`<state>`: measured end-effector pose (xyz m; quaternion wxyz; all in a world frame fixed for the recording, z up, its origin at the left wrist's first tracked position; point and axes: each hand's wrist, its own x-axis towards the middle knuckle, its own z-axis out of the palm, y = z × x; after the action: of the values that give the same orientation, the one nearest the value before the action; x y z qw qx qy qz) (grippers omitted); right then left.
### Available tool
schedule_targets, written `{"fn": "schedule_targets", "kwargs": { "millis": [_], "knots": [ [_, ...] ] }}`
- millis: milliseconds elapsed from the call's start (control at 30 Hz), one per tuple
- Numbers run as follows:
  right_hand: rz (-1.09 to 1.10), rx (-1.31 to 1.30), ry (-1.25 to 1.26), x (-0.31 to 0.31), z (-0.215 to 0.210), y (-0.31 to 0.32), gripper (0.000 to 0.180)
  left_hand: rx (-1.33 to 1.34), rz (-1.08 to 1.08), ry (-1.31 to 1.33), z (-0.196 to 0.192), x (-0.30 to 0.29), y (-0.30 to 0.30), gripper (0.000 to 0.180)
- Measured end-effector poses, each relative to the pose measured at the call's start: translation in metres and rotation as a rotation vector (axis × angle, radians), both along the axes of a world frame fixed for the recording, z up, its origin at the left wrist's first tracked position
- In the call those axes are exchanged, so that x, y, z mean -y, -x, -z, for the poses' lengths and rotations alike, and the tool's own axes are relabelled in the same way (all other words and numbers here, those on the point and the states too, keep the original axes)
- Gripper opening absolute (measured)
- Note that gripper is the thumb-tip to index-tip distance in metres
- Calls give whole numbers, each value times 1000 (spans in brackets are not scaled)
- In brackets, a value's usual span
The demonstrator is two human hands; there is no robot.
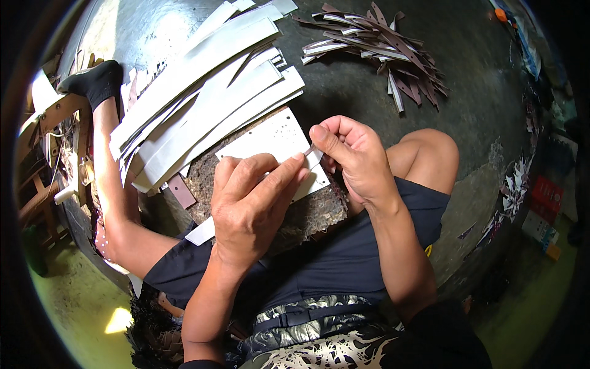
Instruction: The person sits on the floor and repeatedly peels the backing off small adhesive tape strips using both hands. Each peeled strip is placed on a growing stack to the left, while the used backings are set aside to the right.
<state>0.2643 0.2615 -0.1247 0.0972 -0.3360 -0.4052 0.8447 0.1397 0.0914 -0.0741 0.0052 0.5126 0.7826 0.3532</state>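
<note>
Leftmost, a foot in a black sock (98,81) rested on the dark floor (479,92), the bare leg stretched alongside a stack of long white strips (203,104). Next, the left hand (252,203) lay palm down, fingers curled and pressing on a white perforated sheet (270,138) set upon a rough brown block (307,215) between the knees. Beside it, the right hand (353,157) was raised on a bent wrist, thumb and forefinger pinched on a narrow pale strip (309,150) at the sheet's edge. Farther right, a heap of brown and white offcuts (378,46) lay well apart.
</note>
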Motion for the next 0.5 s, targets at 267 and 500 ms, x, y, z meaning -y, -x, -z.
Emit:
{"fn": "schedule_targets", "kwargs": {
  "millis": [267,500],
  "knots": [
    [1,40,-13,-5,12,-2,21,2,5,-6,0,-1,-1,35],
    [68,128,-69,-3,22,2,23,4,11,-4,0,-1,-1,35]
  ]
}}
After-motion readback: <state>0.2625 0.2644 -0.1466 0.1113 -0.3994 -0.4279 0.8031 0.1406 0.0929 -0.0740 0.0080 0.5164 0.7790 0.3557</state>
